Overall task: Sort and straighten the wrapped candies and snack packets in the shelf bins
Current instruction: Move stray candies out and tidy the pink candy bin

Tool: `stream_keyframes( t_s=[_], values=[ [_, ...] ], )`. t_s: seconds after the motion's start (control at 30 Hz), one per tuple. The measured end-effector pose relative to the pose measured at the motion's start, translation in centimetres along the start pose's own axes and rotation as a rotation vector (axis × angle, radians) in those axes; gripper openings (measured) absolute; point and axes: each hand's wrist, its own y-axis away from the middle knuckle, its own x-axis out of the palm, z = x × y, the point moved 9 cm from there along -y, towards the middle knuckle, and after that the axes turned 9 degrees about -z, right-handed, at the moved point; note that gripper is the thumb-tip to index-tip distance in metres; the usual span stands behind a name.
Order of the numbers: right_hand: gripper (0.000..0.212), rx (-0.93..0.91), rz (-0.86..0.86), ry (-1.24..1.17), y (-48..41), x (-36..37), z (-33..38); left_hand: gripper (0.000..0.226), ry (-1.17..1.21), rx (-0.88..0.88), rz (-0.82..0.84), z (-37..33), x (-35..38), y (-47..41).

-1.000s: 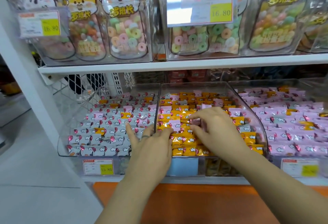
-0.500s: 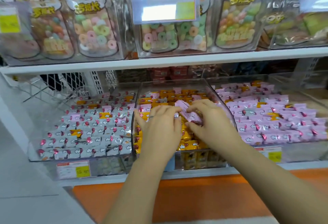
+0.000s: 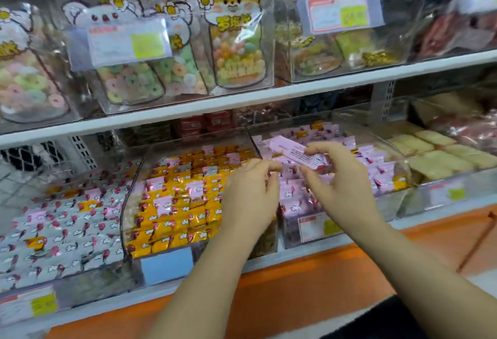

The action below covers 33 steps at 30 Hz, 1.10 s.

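head view: the right hand (image 3: 347, 188) pinches a pink packet (image 3: 293, 153) between thumb and fingers, lifted just right of the orange candy bin (image 3: 126, 220). the left hand (image 3: 250, 199) hangs loosely curled over that bin's right wall — it holds nothing i can see. the packet looks light, soft and slippery — better to take it across the middle.

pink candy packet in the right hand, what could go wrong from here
1. The right hand pinches the pink packet by one end only; it might slip and land crooked in the pink bin.
2. Pink strays lie among the orange candies in the middle bin; some could be missed.
3. The left hand hovers low and may knock rows askew.
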Motion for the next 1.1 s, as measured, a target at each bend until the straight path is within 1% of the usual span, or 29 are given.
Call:
stream_keyframes(
  t_s=[0.07,0.2,0.3,0.43,0.57,0.67,0.73,0.8,0.83,0.93,1.03,1.1],
  values=[
    [0.026,0.025,-0.066,0.017,-0.3,-2.0,-1.7,0.021,0.003,0.003,0.044,-1.1,1.8,-0.5],
    [0.029,0.113,-0.143,0.041,-0.7,-5.3,-5.4,0.02,-0.037,0.025,0.135,-3.0,5.3,-1.7],
    [0.03,0.115,-0.177,0.08,-1.3,-7.4,-7.8,0.022,-0.084,0.041,0.216,-3.9,7.8,-2.5],
    [0.031,0.155,-0.202,0.055,-2.3,-9.5,-10.6,0.025,-0.094,0.066,0.278,-5.4,10.5,-3.4],
    [0.031,0.192,-0.17,0.052,-2.9,-10.4,-12.6,0.028,-0.178,0.033,0.399,-5.2,13.8,-3.7],
    [0.029,0.199,-0.098,0.009,-3.0,-10.1,-13.1,0.02,-0.164,-0.057,0.392,-4.1,14.5,-4.4],
    [0.029,0.19,-0.043,0.01,-3.0,-9.6,-13.3,0.017,-0.175,-0.099,0.426,-3.5,14.9,-4.9],
    [0.03,0.181,-0.006,0.017,-2.9,-9.2,-13.6,0.012,-0.233,-0.089,0.502,-3.4,15.5,-5.2],
    [0.03,0.18,0.01,0.019,-2.9,-9.1,-13.7,0.013,-0.258,-0.082,0.525,-3.5,15.8,-5.2],
    [0.03,0.136,0.031,0.077,-2.9,-8.9,-13.4,0.025,-0.327,-0.053,0.519,-3.8,15.9,-5.2],
    [0.03,0.122,0.047,0.128,-3.1,-9.0,-13.3,0.015,-0.421,0.064,0.397,-4.6,15.3,-5.3],
    [0.029,0.176,0.063,0.121,-3.4,-9.3,-13.5,0.012,-0.389,0.107,0.325,-5.1,14.7,-5.2]
  ],
)
